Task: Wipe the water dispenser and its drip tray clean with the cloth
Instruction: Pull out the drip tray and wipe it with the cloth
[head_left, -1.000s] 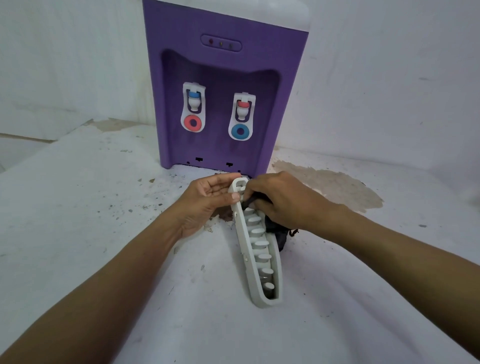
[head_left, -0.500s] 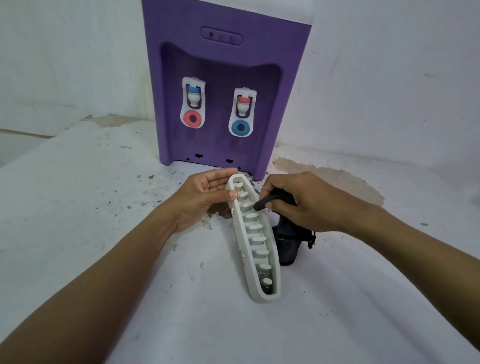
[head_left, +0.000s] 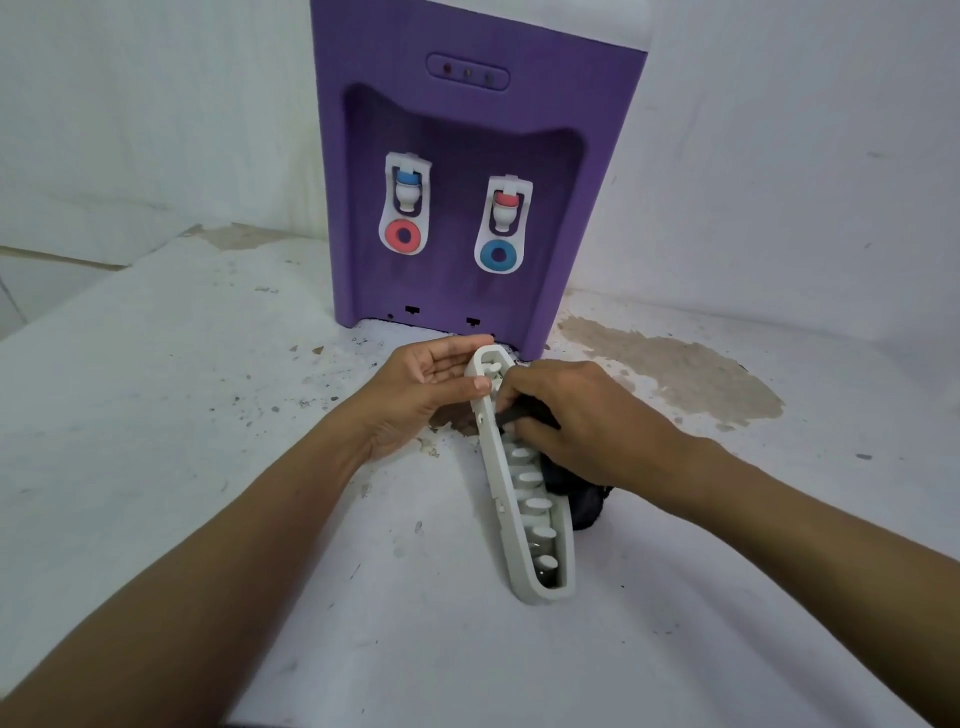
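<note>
Grey drip tray (head_left: 501, 499), seemingly light and stiff: left grip (head_left: 426, 384) braces its twelve o'clock end flat-fingered; right grip (head_left: 576, 421) pinches soft cloth (head_left: 584, 506).

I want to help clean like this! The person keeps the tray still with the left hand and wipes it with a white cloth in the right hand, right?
Not quite: the cloth is black, not white. The head view shows the left hand keeping the drip tray still while the right hand wipes it with that cloth.
</note>
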